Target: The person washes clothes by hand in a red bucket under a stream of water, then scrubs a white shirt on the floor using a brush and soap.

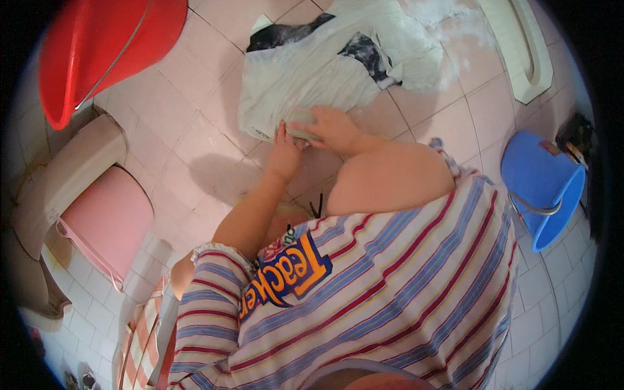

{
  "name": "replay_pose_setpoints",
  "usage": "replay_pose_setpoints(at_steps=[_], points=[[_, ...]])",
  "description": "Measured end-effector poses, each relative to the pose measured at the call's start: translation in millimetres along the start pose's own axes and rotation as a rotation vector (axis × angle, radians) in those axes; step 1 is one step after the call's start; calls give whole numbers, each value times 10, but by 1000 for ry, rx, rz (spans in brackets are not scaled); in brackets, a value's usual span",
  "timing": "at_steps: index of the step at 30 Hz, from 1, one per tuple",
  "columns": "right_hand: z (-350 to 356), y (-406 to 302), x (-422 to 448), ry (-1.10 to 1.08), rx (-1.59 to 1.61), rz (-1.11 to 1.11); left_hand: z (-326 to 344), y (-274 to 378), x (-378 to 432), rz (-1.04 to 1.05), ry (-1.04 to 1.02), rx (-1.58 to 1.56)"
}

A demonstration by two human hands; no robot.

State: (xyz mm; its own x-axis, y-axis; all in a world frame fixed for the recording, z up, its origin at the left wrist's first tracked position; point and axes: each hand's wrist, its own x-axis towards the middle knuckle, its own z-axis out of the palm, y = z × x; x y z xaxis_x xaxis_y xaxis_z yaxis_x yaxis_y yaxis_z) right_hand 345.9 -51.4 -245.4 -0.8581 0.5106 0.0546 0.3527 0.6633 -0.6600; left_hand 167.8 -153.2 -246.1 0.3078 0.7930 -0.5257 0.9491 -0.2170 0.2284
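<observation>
A wet white garment (pixel 297 80) with black patches (pixel 366 54) lies spread on the pink floor tiles in front of me. My right hand (pixel 336 129) grips a pale grey-green oblong block (pixel 301 118) against the garment's near edge. Whether the block is a scrubbing brush or a bar of soap cannot be told. Close beside it, my left hand (pixel 287 152) holds the same near edge of the cloth, its fingers touching or nearly touching the block. White suds (pixel 451 29) cover the tiles at the garment's far right side.
A red bucket (pixel 117 53) stands at upper left, above a beige ceramic fixture (pixel 73 165) and a pink ribbed plastic tub (pixel 109 219). To the right are a blue bucket (pixel 538 175) with a metal handle and a white ceramic fixture (pixel 536 73). A striped cloth (pixel 144 336) hangs at lower left.
</observation>
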Motion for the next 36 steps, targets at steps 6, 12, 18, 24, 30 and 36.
replay_pose_setpoints(at_steps=[6, 12, 18, 24, 30, 36], points=[[-1249, 1426, -308, 497, -497, 963, -13, -3, -71, -49, 2, -230], [-840, 612, 6, 417, -215, 785, 59, 8, -51, -27, 117, -87], [-433, 771, -140, 85, -373, 279, -169, -29, -137, -5, 42, -136], [-1236, 1560, -338, 586, -502, 905, -138, -8, -120, -7, -41, -114], [-201, 122, 85, -4, -128, 394, -182, 35, -204, -67, -154, -92], [-1186, 1429, -168, 353, -394, 695, -185, -5, -211, -19, -109, -86]])
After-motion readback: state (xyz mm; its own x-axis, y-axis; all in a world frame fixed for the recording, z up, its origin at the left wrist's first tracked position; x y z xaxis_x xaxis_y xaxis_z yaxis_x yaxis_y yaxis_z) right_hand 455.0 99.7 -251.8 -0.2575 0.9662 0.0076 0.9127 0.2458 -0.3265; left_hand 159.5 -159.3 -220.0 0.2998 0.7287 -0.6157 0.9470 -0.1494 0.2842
